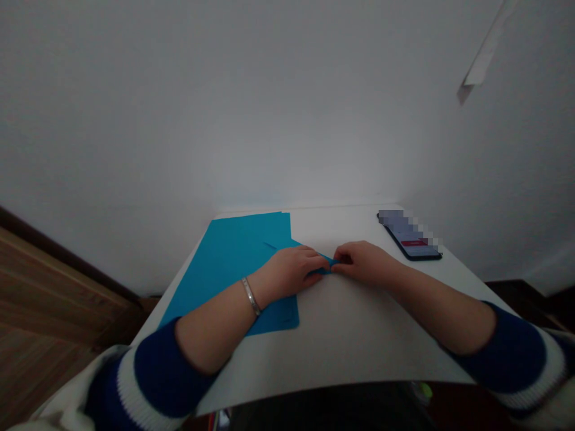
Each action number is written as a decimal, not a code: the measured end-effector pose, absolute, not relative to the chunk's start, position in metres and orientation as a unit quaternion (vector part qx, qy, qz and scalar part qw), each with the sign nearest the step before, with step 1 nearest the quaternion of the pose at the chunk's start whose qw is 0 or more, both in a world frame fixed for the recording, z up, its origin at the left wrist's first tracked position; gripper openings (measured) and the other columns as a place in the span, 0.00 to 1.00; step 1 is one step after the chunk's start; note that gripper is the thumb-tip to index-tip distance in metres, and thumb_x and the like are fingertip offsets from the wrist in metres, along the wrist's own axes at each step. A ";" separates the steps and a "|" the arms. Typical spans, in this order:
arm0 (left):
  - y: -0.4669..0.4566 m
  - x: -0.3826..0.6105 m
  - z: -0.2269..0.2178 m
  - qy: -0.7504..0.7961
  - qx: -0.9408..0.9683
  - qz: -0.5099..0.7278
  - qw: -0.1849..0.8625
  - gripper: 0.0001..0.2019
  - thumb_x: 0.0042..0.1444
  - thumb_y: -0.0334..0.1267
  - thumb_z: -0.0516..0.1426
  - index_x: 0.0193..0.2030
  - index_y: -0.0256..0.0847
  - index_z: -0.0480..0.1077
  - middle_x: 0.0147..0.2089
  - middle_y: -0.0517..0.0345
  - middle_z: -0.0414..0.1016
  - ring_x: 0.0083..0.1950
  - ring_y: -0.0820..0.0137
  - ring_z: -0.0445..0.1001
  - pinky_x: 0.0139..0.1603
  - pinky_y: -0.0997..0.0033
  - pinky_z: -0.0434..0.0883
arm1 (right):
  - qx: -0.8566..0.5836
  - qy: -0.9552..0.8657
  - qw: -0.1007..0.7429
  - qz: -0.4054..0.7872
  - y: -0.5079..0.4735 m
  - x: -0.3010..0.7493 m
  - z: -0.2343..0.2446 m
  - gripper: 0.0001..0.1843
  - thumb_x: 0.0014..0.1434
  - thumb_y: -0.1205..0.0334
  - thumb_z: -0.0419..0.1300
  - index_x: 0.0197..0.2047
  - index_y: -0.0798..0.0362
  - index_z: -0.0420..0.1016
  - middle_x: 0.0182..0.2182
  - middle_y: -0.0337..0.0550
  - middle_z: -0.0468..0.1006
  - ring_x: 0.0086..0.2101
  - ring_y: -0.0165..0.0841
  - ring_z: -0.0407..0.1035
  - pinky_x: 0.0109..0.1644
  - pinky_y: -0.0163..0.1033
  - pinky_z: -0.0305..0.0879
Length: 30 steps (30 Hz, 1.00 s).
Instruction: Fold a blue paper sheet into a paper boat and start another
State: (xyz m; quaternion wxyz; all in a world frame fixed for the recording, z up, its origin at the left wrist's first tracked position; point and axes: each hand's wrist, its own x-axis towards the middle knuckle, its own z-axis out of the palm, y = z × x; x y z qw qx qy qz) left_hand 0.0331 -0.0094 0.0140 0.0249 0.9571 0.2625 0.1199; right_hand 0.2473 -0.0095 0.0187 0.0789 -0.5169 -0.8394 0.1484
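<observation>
Between my hands is a narrow folded piece of blue paper (327, 260), partly hidden by my fingers. My left hand (299, 269), with a bracelet at its wrist, is closed on the piece's middle part. At the right end, my right hand (362, 262) pinches the paper's tip between thumb and fingers. Both hands rest low over the table. Larger blue sheets (233, 257) lie flat under and beside my left forearm, their edges slightly offset from each other. A thin pointed end of the folded piece seems to stick out past my left hand over these sheets.
The white table (359, 341) stands against a pale wall (287, 108). A phone (411, 239) with its screen lit lies at the back right. Wooden furniture (54, 299) is at the left, and a white strip (485, 57) hangs on the wall at upper right.
</observation>
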 end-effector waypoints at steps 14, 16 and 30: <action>-0.012 0.033 0.015 0.232 0.966 0.113 -0.002 0.11 0.62 0.36 0.54 0.48 0.48 0.75 0.52 0.55 0.75 0.49 0.67 0.75 0.48 0.69 0.72 | -0.538 -0.822 0.097 0.160 -0.001 0.256 0.012 0.08 0.55 0.56 0.59 0.33 0.51 0.75 0.30 0.42 0.79 0.29 0.33 0.70 0.31 0.36 0.60; -0.012 0.034 0.016 0.227 0.967 0.115 0.002 0.11 0.61 0.34 0.55 0.48 0.46 0.74 0.54 0.54 0.74 0.51 0.66 0.74 0.51 0.65 0.71 | -0.539 -0.820 0.099 0.164 0.001 0.258 0.011 0.08 0.55 0.57 0.59 0.34 0.51 0.75 0.31 0.42 0.79 0.29 0.33 0.70 0.31 0.36 0.60; -0.012 0.037 0.015 0.223 0.968 0.112 0.015 0.10 0.61 0.34 0.55 0.47 0.42 0.73 0.57 0.54 0.73 0.53 0.64 0.71 0.55 0.62 0.68 | -0.560 -0.809 0.104 0.144 0.002 0.259 0.011 0.15 0.46 0.47 0.64 0.30 0.49 0.75 0.27 0.40 0.78 0.28 0.33 0.69 0.29 0.37 0.57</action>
